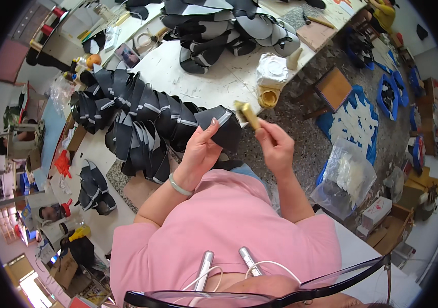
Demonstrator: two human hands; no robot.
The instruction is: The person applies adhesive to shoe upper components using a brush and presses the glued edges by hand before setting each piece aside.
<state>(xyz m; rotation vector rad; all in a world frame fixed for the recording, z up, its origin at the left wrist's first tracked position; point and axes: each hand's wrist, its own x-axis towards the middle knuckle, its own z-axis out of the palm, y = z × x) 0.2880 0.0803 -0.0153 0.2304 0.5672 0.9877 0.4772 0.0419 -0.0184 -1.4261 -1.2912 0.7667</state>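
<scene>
My left hand (199,154) grips a black shoe upper (224,134) with a light grey strip along its top edge, thumb on the near side and fingers partly hidden behind it. My right hand (278,148) is closed round the handle of a brush (248,114) whose head is caked yellowish. The brush head sits just right of the upper; I cannot tell whether they touch. Beyond it, at the table's corner, stands a small yellow-brown glue pot (268,98). Long overlapping rows of black uppers (142,105) lie to the left of my left hand.
A heap of black and grey uppers (214,31) covers the far part of the white table (162,69). Beside the pot is a white-wrapped container (272,69). On the floor to the right are a wooden stool (336,88), a blue sack of white pieces (355,120) and a clear bag (346,177).
</scene>
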